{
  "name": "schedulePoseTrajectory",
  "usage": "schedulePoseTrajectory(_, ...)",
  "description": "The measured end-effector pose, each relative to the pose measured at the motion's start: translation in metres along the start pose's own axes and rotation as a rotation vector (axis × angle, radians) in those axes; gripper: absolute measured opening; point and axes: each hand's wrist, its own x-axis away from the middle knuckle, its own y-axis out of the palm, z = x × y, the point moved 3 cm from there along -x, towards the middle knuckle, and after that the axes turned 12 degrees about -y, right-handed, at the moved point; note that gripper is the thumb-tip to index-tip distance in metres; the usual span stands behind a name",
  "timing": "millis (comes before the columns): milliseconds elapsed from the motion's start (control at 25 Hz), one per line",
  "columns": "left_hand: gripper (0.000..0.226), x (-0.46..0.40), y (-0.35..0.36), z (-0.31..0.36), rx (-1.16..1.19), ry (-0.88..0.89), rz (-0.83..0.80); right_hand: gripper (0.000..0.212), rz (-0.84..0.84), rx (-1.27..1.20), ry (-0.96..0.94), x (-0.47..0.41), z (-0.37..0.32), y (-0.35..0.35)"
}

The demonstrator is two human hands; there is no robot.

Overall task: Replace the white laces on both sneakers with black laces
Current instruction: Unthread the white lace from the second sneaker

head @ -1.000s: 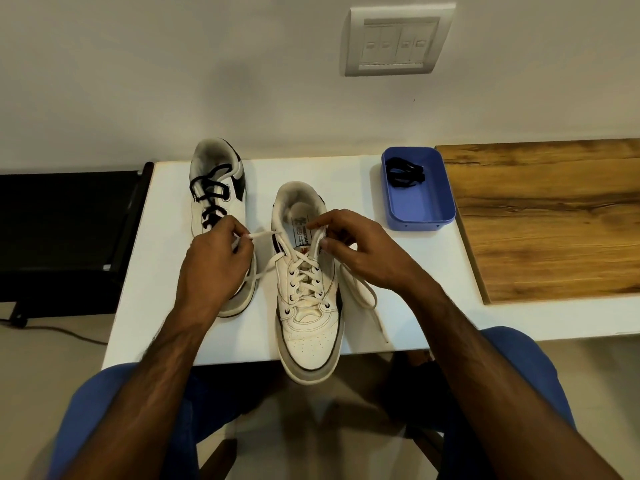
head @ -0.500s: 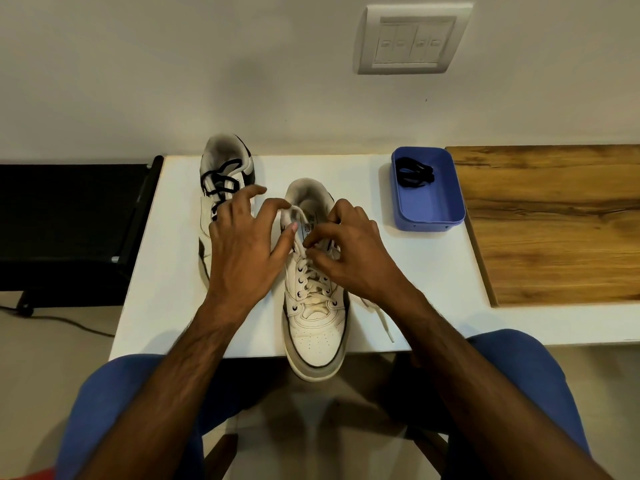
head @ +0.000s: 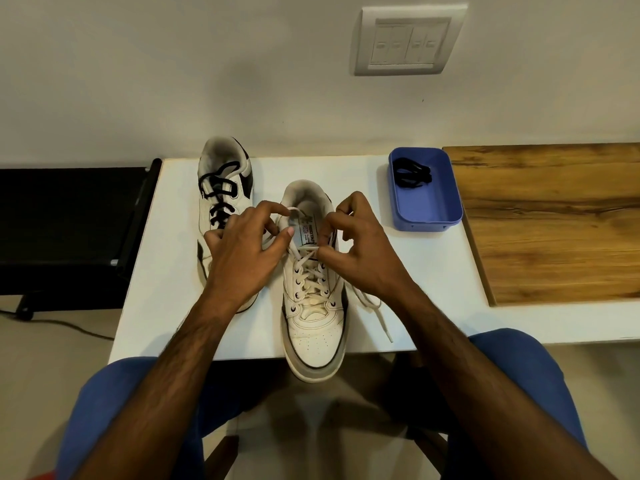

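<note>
Two white sneakers stand on the white table [head: 433, 271]. The left sneaker [head: 221, 188] wears black laces. The near sneaker [head: 313, 327] still carries a white lace [head: 306, 271], and its toe hangs over the table's front edge. My left hand [head: 242, 251] pinches a loop of the white lace at the sneaker's collar. At the top right eyelets my right hand [head: 356, 251] pinches the same lace. One loose end of the lace [head: 375, 315] trails on the table to the right. A black lace [head: 412, 173] lies bundled in a blue tray [head: 429, 216].
A wooden board [head: 554, 220] covers the table's right part beside the blue tray. A black stand [head: 69, 223] sits left of the table. A switch plate [head: 408, 41] is on the wall behind. My blue-clad knees are under the table's front edge.
Both hands moved from apart, each pulling a lace end, to the top of the near sneaker. The left hand now pinches a loop at the collar.
</note>
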Motion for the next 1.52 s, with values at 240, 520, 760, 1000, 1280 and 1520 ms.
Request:
schedulePoseTrajectory(240, 0.016, 0.000, -0.002, -0.003, 0.131, -0.044, -0.016, 0.014, 0.008, 0.130, -0.080, -0.001, -0.006, 0.005)
schedulePoseTrajectory(520, 0.019, 0.000, 0.000, -0.004, 0.178, -0.054, -0.029, 0.011, -0.017, 0.279, -0.110, -0.003, -0.009, 0.012)
schedulePoseTrajectory(760, 0.026, -0.001, 0.003, -0.005, 0.146, -0.033, -0.057, 0.015, 0.104, 0.171, -0.057, -0.001, 0.000, -0.013)
schedulePoseTrajectory(1000, 0.026, 0.000, 0.005, -0.006, 0.204, -0.044, -0.065, 0.014, -0.062, 0.423, -0.132, -0.002, -0.013, 0.022)
schedulePoseTrajectory(1280, 0.028, -0.001, 0.005, -0.007, 0.193, -0.030, -0.076, 0.012, 0.114, 0.245, -0.010, 0.000, 0.000, -0.014)
schedulePoseTrajectory(1520, 0.025, -0.002, 0.006, -0.009, 0.243, -0.036, -0.082, 0.016, -0.013, 0.388, -0.119, -0.001, -0.011, 0.011)
